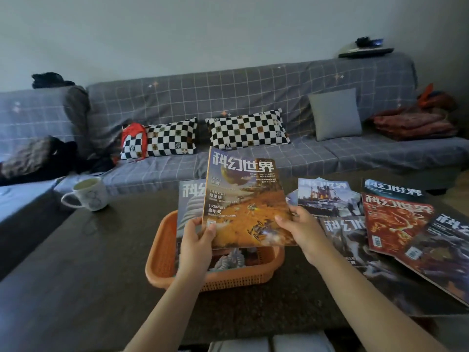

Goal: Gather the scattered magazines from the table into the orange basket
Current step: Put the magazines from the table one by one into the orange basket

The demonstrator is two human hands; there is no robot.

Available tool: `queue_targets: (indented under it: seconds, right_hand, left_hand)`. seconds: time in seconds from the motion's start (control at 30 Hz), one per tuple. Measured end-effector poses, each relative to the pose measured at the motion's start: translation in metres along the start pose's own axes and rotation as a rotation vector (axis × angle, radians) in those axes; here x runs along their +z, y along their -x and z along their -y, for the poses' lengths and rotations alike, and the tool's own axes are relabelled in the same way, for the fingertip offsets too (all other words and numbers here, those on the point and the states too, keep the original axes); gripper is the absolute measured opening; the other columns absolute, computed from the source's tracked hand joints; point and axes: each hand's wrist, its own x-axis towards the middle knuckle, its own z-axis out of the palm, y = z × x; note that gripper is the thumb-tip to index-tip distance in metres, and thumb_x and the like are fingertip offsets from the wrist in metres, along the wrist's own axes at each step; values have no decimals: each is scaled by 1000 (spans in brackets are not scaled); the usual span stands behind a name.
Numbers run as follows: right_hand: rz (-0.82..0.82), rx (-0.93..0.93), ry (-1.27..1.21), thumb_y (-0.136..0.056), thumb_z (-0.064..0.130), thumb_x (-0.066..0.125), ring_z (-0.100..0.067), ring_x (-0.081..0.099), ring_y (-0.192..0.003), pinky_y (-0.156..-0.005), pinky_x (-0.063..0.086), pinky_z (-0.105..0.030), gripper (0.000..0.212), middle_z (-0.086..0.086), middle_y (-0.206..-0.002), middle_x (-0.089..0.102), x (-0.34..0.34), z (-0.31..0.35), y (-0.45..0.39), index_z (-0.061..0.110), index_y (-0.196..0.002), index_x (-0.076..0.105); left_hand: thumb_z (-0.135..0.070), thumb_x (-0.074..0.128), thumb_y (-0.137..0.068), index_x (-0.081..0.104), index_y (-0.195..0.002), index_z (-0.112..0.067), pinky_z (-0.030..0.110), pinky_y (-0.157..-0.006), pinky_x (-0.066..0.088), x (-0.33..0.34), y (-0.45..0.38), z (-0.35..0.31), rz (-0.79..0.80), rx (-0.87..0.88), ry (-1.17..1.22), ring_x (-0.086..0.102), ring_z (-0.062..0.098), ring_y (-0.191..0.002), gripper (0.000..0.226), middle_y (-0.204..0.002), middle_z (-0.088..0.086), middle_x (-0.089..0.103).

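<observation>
Both hands, left hand [196, 237] and right hand [302, 228], pinch the orange-cover magazine [245, 199] above the orange basket [162, 252]; one grey magazine [190, 204] apparently already inside. Five or so scattered magazines [390, 222] remain rightward.

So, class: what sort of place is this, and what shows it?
Probably a home living room: a covered sofa with cushions, a low table before it, and a mug.

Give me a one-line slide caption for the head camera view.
Both hands hold an orange-covered magazine over the orange basket; more magazines lie on the table.
</observation>
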Motion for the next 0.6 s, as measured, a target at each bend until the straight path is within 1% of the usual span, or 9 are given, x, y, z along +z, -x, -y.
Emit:
queue_targets:
  seconds: [0.07, 0.17, 0.2, 0.27, 0.33, 0.37, 0.43, 0.5, 0.6]
  right_hand:
    - [33, -4, 28, -85, 18, 66, -13, 67, -87, -65, 53, -25, 45, -3, -114, 63, 20, -1, -5, 12, -126, 48]
    - [85, 18, 114, -85, 20, 66, -14, 67, -88, -80, 55, -36, 44, -4, -112, 66, 43, -5, -11, 15, -125, 48]
    - [93, 24, 160, -85, 22, 65, -15, 66, -89, -82, 54, -37, 44, -3, -112, 65, 49, -7, -12, 17, -125, 48]
    - [91, 7, 302, -86, 24, 64, -16, 65, -94, -82, 54, -35, 45, -1, -113, 64, 58, -12, -12, 21, -126, 45]
    - [74, -54, 446, -86, 25, 63, -15, 61, -102, -79, 50, -28, 47, 1, -118, 61, 64, -18, -11, 23, -129, 44]
    - [65, -90, 487, -86, 24, 63, -14, 59, -104, -77, 47, -25, 48, 3, -119, 60, 66, -20, -11, 24, -130, 44]
    - [48, -138, 518, -86, 23, 63, -10, 56, -103, -77, 44, -23, 47, 6, -119, 59, 68, -24, -10, 25, -130, 46]
    - [29, -180, 570, -85, 22, 64, -8, 55, -103, -82, 45, -25, 45, 7, -118, 58, 70, -26, -11, 25, -127, 49]
    - [-14, -195, 700, -82, 29, 67, -12, 49, -114, -93, 41, -28, 54, 0, -129, 45, 71, -31, -11, 20, -132, 47]
  left_hand:
    - [-26, 56, -96, 51, -109, -23, 44, -74, 60, -17, -4, 5, -40, -9, -33, 67, 22, -97, 15, -109, 3, 64]
    - [-25, 56, -96, 51, -106, -24, 41, -70, 60, -37, -10, 14, -82, 0, -92, 67, 20, -95, 11, -107, 1, 65]
    - [-24, 56, -96, 51, -103, -25, 34, -68, 59, -42, -12, 17, -92, 17, -156, 67, 18, -94, 10, -104, 0, 66]
    - [-25, 58, -94, 50, -94, -30, 15, -56, 49, -49, -13, 20, -114, 41, -329, 66, 8, -83, 10, -93, -5, 68]
    - [-29, 62, -91, 50, -84, -33, 8, -43, 40, -53, -13, 21, -138, 47, -469, 61, -3, -66, 14, -82, -9, 66]
    - [-30, 63, -90, 51, -83, -33, 7, -41, 38, -55, -13, 21, -146, 46, -523, 57, -6, -62, 14, -81, -12, 64]
    - [-26, 63, -90, 57, -97, -33, 12, -50, 41, -60, -14, 21, -152, 56, -576, 57, -4, -68, 11, -85, -16, 63]
    - [-22, 62, -90, 59, -115, -27, 26, -64, 49, -63, -15, 22, -141, 71, -612, 59, 5, -78, 26, -91, -15, 61]
    - [-24, 62, -90, 58, -124, -22, 36, -80, 53, -63, -16, 22, -148, 56, -631, 59, 16, -96, 34, -111, -4, 58]
